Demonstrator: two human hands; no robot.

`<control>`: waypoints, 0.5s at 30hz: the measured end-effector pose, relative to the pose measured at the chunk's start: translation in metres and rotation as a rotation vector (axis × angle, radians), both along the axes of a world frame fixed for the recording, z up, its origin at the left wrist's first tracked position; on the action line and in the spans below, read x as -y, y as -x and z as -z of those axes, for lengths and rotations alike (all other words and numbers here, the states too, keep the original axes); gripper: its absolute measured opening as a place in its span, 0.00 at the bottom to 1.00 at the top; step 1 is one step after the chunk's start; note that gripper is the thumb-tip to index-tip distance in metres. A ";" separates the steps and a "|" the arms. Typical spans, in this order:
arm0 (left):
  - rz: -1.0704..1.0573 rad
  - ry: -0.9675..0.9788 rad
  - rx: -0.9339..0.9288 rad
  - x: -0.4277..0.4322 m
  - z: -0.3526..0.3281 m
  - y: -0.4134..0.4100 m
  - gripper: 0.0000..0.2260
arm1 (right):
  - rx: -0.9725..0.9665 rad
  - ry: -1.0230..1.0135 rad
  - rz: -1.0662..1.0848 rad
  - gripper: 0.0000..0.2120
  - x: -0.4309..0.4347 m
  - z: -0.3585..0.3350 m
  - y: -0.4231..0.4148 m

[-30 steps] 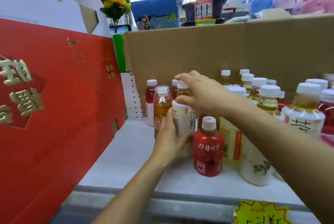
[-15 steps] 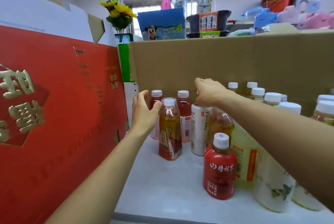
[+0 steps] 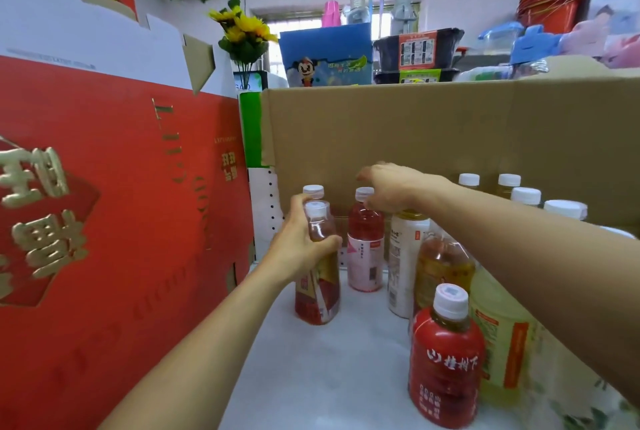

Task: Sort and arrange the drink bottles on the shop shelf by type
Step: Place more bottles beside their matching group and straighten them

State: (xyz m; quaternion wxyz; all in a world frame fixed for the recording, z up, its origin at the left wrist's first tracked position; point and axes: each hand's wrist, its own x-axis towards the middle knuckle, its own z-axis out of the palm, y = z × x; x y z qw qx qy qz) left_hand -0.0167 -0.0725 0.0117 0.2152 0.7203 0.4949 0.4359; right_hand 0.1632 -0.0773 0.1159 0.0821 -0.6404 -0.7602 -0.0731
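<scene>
1. Nearest, front right of the white shelf: a red-wrapped bottle stands upright, just in front of a large yellow-labelled bottle. Neither is handled. Judged: mixed types, not yet sorted.
2. Mid shelf, left: the left hand wraps thumb and fingers firmly round the shoulder of the amber bottle. The bottle is upright, its base apparently on the shelf. Judged: a grip this high steers the bottle for a slide or lift without tipping it.
3. Right of that: a white bottle stands under the right forearm, just beside the pink bottle.
4. Further back: the right hand arches over the pink bottle's cap, fingers curved down, thumb beside the cap. The hand is blurred, so I cannot tell whether it has closed on the cap.
5. Farthest: a hidden bottle's white cap shows behind the amber bottle, close to the cardboard wall. Judged: reddish drinks are being gathered in this left corner.
</scene>
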 end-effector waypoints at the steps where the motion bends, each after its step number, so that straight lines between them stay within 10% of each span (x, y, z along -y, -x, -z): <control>1: -0.055 -0.018 0.002 -0.003 0.000 0.008 0.33 | 0.003 0.020 0.009 0.24 -0.002 0.000 0.001; 9: -0.216 -0.044 -0.035 -0.031 -0.006 0.046 0.38 | 0.018 0.133 0.029 0.23 -0.021 -0.004 0.010; 15: -0.330 -0.523 -0.785 -0.040 -0.047 0.003 0.27 | 0.037 0.122 0.001 0.21 -0.030 -0.005 0.008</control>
